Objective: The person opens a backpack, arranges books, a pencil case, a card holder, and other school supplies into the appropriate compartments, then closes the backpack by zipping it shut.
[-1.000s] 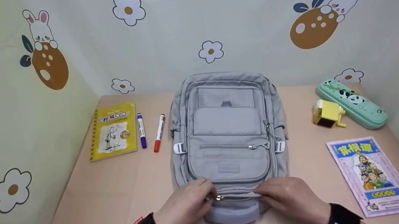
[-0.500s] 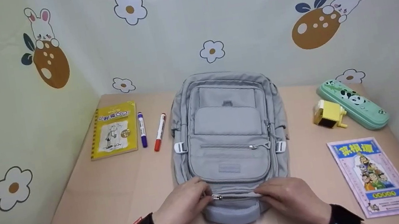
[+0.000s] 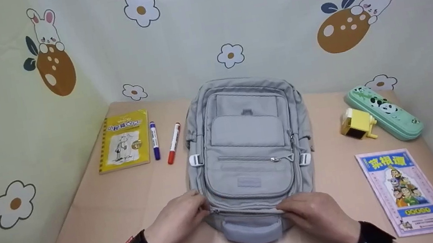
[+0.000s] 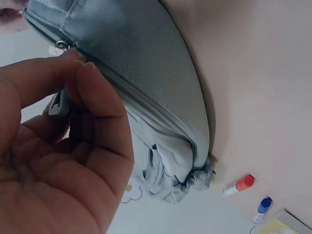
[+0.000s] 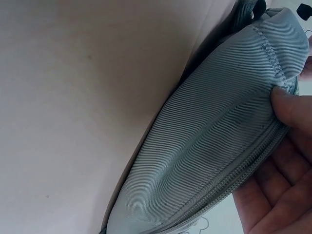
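Note:
A grey backpack lies on the table, its padded handle at the near end. At the left of that end, my left hand pinches a zipper pull, whose tab shows below the fingers in the left wrist view. The metal zipper slider sits just beyond the fingertips. My right hand pinches the backpack's edge beside the zipper, right of the handle. In the right wrist view the thumb presses the ribbed fabric, and the zipper teeth run along below it.
Left of the backpack lie a yellow spiral notebook, a purple marker and a red marker. At right are a green panda pencil case, a yellow pencil sharpener and a pink-edged book. Patterned cloth hangs behind.
My left hand has moved left along the zipper with the slider, toward the backpack's near left corner. The right hand keeps its grip in the same place.

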A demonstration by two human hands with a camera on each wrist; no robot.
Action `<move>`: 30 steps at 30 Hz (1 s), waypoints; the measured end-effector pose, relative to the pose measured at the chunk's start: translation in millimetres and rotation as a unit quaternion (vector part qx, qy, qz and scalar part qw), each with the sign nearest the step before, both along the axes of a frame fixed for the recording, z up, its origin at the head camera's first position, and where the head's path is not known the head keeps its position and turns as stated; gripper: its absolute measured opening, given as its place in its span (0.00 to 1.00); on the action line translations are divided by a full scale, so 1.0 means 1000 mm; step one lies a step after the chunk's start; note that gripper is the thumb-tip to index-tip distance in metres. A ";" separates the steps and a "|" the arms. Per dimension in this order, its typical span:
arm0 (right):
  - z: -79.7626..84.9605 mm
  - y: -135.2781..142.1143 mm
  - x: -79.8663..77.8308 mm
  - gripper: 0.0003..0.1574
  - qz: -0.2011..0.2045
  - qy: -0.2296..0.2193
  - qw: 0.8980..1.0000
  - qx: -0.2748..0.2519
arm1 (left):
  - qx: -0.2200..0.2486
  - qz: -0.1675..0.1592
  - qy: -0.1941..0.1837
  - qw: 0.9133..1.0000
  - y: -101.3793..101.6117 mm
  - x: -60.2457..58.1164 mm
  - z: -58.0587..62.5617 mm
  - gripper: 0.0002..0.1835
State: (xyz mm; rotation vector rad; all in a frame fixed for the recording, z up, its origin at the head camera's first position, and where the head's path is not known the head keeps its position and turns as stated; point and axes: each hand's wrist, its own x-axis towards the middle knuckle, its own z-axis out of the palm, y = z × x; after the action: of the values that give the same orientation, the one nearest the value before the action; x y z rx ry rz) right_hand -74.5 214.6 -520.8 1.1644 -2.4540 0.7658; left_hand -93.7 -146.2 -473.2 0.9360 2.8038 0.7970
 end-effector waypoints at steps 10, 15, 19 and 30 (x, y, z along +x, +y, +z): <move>0.005 -0.004 0.000 0.17 -0.003 -0.001 1.000 0.016 | -0.011 0.005 -0.012 1.000 0.001 0.003 -0.002 0.05; 0.007 -0.013 -0.001 0.17 0.010 0.026 0.999 0.022 | -0.024 0.005 -0.015 1.000 0.003 0.003 -0.002 0.07; 0.011 -0.026 -0.003 0.15 0.021 0.032 0.999 0.037 | -0.019 -0.002 -0.015 1.000 0.004 0.001 -0.003 0.07; 0.021 -0.061 -0.009 0.15 0.036 0.005 0.995 0.093 | -0.026 0.008 -0.006 1.000 0.004 0.001 -0.003 0.04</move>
State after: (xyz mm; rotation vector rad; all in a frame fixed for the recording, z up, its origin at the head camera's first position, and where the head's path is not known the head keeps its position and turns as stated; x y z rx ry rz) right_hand -83.1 153.9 -499.6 1.3262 -2.5314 0.5581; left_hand -92.3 -142.0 -475.8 0.8996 2.8100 0.7267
